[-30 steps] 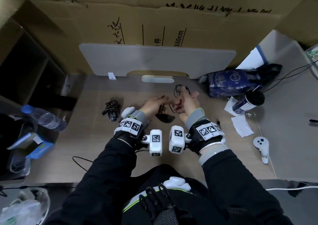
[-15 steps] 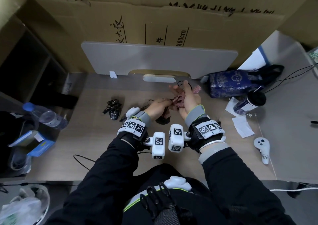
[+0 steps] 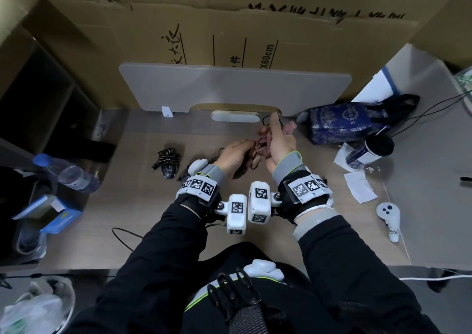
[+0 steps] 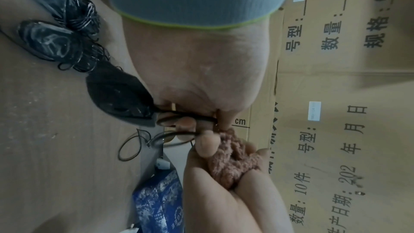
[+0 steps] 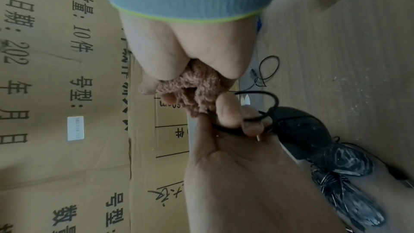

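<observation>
With your left hand (image 3: 233, 155) pinching the black elastic (image 4: 188, 115) and your right hand (image 3: 281, 146) gripping the fuzzy pink cloth (image 4: 233, 164), an uneven tug could snap the elastic loose.

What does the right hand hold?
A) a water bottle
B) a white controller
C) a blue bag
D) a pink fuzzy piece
D: the right hand grips the pink fuzzy piece, while the left hand holds a black band.
</observation>
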Demonstrator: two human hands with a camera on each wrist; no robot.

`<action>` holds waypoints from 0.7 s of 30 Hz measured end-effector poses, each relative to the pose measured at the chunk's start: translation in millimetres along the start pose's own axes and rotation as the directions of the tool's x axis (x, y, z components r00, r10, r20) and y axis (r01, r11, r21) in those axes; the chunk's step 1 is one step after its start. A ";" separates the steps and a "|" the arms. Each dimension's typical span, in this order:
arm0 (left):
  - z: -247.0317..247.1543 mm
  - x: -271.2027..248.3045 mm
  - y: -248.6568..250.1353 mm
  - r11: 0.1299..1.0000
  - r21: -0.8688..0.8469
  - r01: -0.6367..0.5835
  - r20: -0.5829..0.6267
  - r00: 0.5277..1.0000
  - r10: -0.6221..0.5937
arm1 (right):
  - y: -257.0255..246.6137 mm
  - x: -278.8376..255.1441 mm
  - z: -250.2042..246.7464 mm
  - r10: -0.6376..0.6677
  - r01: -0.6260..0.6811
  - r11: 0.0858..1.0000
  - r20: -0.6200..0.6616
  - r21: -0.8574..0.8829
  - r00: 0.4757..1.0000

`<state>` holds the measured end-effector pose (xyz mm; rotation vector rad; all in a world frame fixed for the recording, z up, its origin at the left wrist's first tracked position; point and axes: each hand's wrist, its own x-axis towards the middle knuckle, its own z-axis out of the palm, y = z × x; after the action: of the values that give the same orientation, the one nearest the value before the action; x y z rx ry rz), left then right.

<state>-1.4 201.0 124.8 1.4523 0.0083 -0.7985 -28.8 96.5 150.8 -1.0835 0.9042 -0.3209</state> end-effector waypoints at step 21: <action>-63.4 15.7 9.4 0.998 -0.059 -0.018 -0.417 0.909 -0.008 | 2.5 34.6 -55.0 0.169 -0.200 0.975 -0.259 -0.096 0.951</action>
<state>43.7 248.3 115.2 1.5390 0.3527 -0.4649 -50.1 41.7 123.1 -1.0745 1.2557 -0.2522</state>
